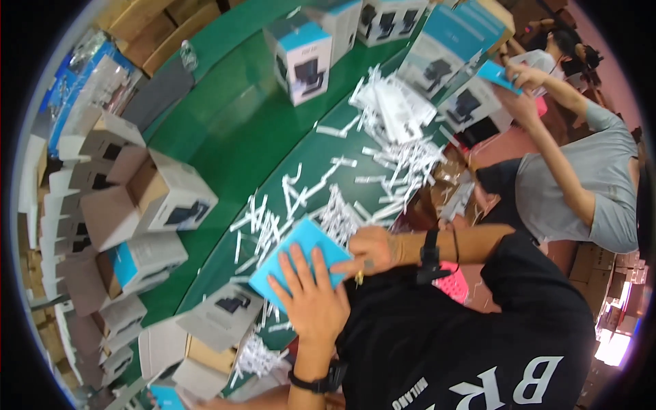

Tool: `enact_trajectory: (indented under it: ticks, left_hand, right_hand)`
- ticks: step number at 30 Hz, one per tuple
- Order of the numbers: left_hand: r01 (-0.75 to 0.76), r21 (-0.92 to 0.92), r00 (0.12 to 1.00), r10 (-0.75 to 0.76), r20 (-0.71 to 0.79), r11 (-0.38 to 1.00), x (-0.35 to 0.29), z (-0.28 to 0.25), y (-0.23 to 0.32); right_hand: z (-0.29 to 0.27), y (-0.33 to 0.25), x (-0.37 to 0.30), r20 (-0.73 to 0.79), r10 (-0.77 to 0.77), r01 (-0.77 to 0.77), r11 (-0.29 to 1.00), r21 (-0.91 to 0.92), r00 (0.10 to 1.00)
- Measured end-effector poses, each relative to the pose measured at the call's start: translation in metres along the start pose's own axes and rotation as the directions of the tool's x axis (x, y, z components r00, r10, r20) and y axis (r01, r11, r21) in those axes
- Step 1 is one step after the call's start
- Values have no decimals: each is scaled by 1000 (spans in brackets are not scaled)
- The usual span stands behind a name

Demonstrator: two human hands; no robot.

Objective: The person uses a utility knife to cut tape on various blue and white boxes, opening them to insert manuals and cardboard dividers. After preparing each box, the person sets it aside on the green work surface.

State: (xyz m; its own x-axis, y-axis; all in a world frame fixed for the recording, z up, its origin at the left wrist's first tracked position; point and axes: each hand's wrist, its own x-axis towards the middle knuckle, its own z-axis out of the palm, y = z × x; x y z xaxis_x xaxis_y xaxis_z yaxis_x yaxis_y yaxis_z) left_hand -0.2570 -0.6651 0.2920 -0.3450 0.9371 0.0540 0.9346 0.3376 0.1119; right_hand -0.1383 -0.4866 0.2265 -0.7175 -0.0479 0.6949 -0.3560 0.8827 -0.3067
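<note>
A box with a light-blue top face [301,253] sits in front of me among loose white paper strips [339,212]. My left hand [311,301] lies flat on that face with its fingers spread. At the box's right edge is my right hand [372,251], its index finger reaching along the edge and the other fingers curled. What lies under the curled fingers is hidden. Just beside the box, on the left, a grey printed carton [222,311] stands with its flaps open.
Open cartons [181,195] line the left side of the green table [225,130]. Closed blue-and-white boxes [301,58] stand at the far edge. Flat white strips [393,109] are heaped at the back right. A co-worker in grey [581,178] handles a blue box [500,76].
</note>
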Motion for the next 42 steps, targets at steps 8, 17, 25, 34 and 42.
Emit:
enact_trajectory:
  ticks: [8,17,25,34,42]
  left_hand:
    - [114,-68,993,-116,-22,991,20,-27,-19]
    - [-200,-109,980,199,-27,974,3,-30,-57]
    - [-130,-273,984,91,-152,953,32,-28,-71]
    - [630,-216,721,-665,-195,746,333,-16,-117]
    - [269,-136,948,-287,-134,953,359,-36,-157]
  right_hand:
    - [-10,-2,-1,130,49,-56,997,47,990]
    - [-28,20,25,127,-97,71,978,196,987]
    - [-52,17,15,140,555,-560,728,395,820]
    - [-71,100,-11,415,868,-880,49,473,271]
    - [-138,277,-82,-445,889,-970,-8,-245,105]
